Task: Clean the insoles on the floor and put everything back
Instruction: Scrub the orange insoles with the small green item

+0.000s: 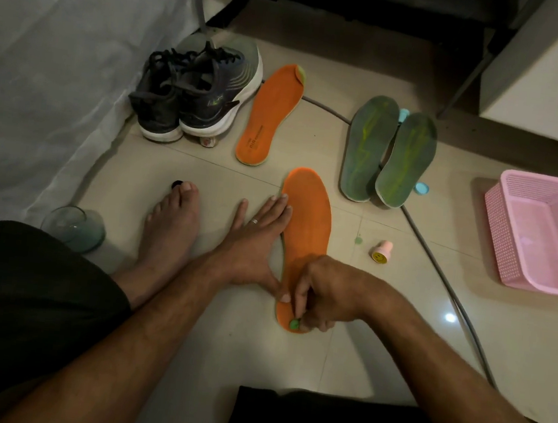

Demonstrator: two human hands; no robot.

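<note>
Floor: we see pale glossy tiles [226, 178], dimly lit, with a grey cable [437, 262] curving across them.
Landmark: we place everything from the near orange insole [307, 221], which lies flat on the tiles with its heel end towards us.
Left hand [253, 243]: we see it flat, fingers straight, pressing along the left edge of that insole, thumb on the heel part.
Right hand [324, 295]: we see it curled, pinching a small green object [294, 323] against the insole's heel; what the object is, we cannot tell.
Second orange insole [270, 114]: beyond the landmark and to its left, lying flat.
Green insoles [387, 153]: a pair side by side, beyond and right of the landmark.
Dark sneakers [193, 95]: far left of the landmark, beside the second orange insole.
Pink basket [540, 235]: well to the right.
Small pink bottle [381, 251]: just right of the landmark, lying on its side.
Glass [72, 227]: well to the left, past our bare foot [171, 227].
</note>
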